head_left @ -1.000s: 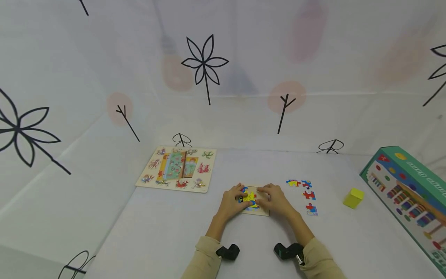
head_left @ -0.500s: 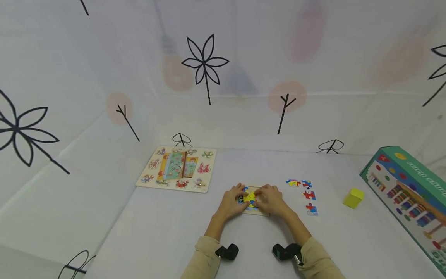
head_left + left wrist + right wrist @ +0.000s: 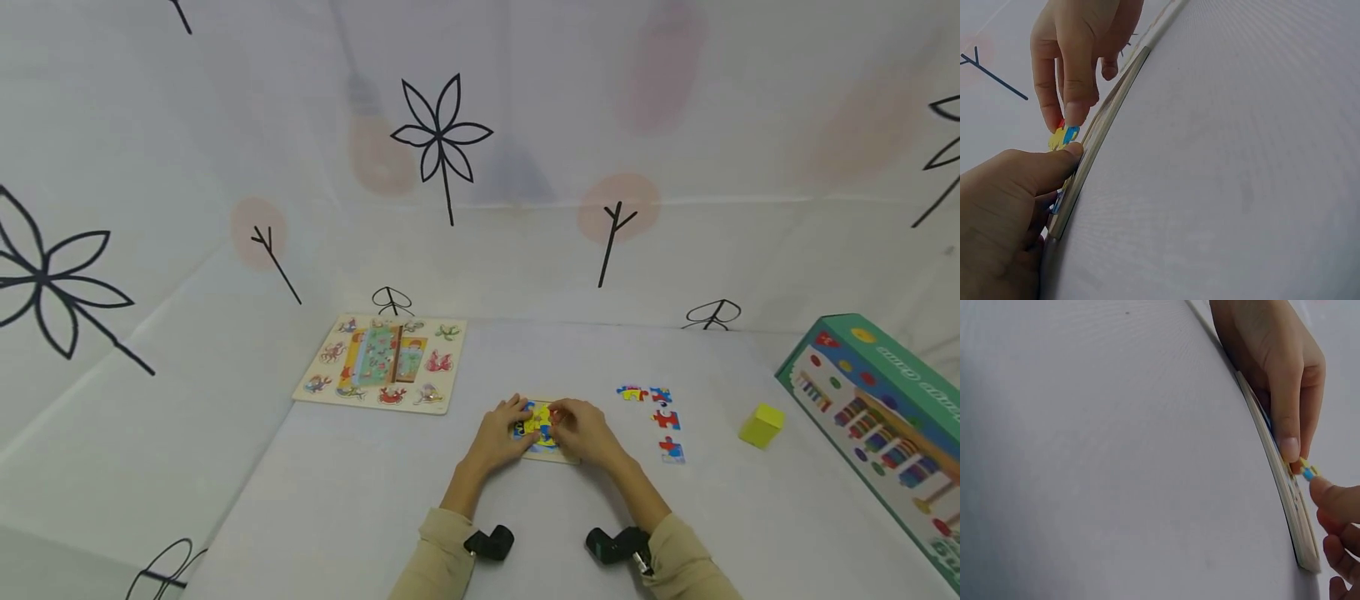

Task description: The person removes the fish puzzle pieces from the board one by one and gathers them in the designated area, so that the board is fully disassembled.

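Observation:
A small wooden puzzle board (image 3: 558,456) lies on the white table, partly filled with yellow and blue jigsaw pieces. My left hand (image 3: 497,432) holds its left side, thumb on the pieces and fingers along the far left part. Over the board's right half, my right hand (image 3: 588,431) pinches a puzzle piece (image 3: 1063,135) of yellow, blue and red between thumb and fingers. In the right wrist view that puzzle piece (image 3: 1309,472) is tilted up, close to the left thumb. Fingers cover much of the picture.
Several loose puzzle pieces (image 3: 665,419) lie to the right of the board. Beyond them are a yellow block (image 3: 761,426) and a large green toy box (image 3: 877,417). A sea-animal peg board (image 3: 408,400) lies at the back left, before the patterned cloth backdrop (image 3: 517,250).
My right hand has shifted slightly left; its fingers, spread over the board's right side earlier, now pinch a piece tilted up above the board. The left hand has stayed in place.

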Demonstrator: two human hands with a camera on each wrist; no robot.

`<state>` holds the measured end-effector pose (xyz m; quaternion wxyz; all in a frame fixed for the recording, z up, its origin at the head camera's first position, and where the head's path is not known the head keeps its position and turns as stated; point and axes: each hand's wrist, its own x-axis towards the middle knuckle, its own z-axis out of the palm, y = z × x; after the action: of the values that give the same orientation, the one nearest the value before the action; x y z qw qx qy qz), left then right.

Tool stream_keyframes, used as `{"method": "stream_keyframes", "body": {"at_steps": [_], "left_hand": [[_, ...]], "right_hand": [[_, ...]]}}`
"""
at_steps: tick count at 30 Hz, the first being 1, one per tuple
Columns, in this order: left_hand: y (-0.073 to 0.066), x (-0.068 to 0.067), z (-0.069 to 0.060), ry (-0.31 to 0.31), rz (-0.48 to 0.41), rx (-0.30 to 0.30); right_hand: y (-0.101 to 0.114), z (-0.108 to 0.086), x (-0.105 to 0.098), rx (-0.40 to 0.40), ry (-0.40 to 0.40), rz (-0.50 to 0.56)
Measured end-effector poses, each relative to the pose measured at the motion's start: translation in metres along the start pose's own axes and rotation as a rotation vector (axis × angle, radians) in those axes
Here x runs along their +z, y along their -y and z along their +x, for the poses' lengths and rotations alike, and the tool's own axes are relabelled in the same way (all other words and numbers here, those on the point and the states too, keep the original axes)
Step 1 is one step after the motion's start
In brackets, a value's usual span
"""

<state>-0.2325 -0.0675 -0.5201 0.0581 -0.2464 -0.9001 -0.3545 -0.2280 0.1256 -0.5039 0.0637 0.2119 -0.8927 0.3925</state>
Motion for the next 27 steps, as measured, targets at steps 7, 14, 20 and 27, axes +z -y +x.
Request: {"method": "stream_keyframes", "body": {"at_steps": [7,14,20,27], "left_hand": [[0.000,0.000,0.000,-0.002,-0.005,0.007],[-0.002,-0.001,0.000,0.010,-0.004,-0.005],[-0.003,0.000,0.001,0.011,0.001,-0.017],[-0.002,-0.001,0.000,0.012,-0.022,-0.035]], "right_hand": [[-0.009,-0.004,-0.013,-0.006,-0.044,-0.046],[-0.024,-0.015,-0.038,0.011,-0.081,-0.050],[-0.038,-0.029,-0.067,0.107,-0.126,-0.100],[-0.055,-0.045,-0.094,0.254,-0.088,-0.097]]}}
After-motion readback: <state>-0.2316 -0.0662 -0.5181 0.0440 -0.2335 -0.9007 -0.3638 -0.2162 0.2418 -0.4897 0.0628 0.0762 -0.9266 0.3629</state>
